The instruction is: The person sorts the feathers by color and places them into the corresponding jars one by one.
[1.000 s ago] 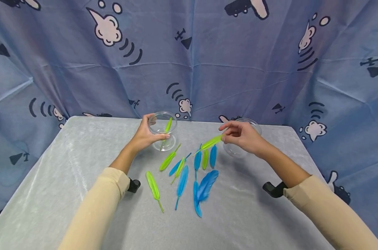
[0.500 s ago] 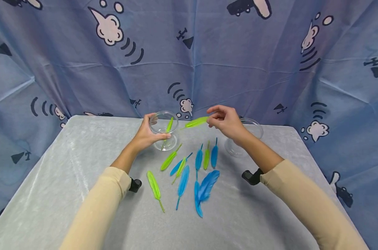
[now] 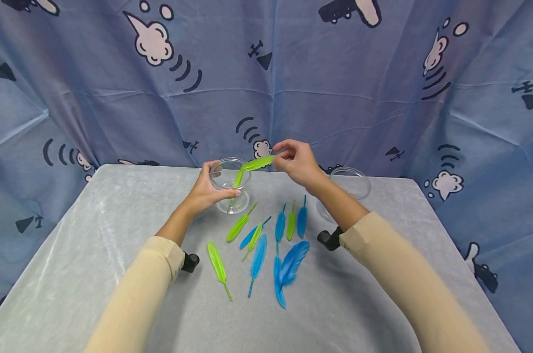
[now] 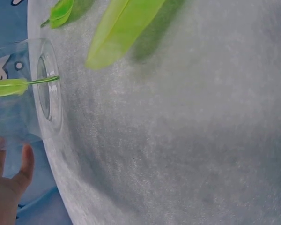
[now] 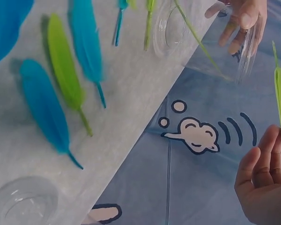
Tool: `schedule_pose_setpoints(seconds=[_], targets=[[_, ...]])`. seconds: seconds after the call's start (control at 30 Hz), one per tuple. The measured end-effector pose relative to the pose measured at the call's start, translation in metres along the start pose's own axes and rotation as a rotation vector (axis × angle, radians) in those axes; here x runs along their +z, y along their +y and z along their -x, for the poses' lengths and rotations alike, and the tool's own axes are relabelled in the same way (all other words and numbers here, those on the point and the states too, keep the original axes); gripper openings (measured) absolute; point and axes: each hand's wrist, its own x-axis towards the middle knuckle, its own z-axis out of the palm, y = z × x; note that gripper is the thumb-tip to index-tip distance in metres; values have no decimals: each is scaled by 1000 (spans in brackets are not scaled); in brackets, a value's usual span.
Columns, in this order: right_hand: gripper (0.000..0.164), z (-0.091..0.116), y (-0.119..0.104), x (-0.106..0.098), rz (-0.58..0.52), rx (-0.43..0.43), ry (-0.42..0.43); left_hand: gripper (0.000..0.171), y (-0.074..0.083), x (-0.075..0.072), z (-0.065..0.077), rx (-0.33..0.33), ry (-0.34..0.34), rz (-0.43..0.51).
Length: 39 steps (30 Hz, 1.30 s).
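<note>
Green feather [image 3: 258,163] pinched by the vane end between thumb and fingertips of the right hand [image 3: 298,162], raised off the worktop [image 3: 94,245] by its far edge, with quill toward the left cup [image 3: 222,185]. Across the rim in the head view; just apart from the cup in the right wrist view. Near the middle of the far edge, that clear cup, gripped around the side by the left hand [image 3: 206,190], thumb and fingers wide. Inside it, a second green feather [image 3: 238,177], leaning, quill down by the base. Nearer the far right corner, the right cup [image 3: 356,184], also clear, partly behind the right forearm. From between the cups toward the middle of the worktop, loose green feathers [image 3: 216,260] and blue feathers [image 3: 258,255], one small green across a blue. Beige sleeves [image 3: 136,289] on both arms. Beyond the far edge, a patterned blue curtain [image 3: 319,98].
</note>
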Motion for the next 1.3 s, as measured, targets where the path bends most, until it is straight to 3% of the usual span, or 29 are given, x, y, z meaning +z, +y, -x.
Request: schedule_pose_setpoints(seconds=[0.3,0.47,0.6,0.77,1.0,1.3], targets=[[22,-13,1,22,94,-3,47,102,0,1,-1,-4,0,3],[19,-16,0,34,191,-58,52,102,1,0,0,-2,2,13],[18,-16,1,42,240,-89,20,104,1,-1,1,4,1,18],[19,-15,3,47,220,-114,-47,105,1,0,0,12,3,16],[23,-13,16,36,156,-117,-130,106,0,1,0,7,13,9],[27,-1,37,8,142,59,-189,106,-2,0,0,4,9,7]])
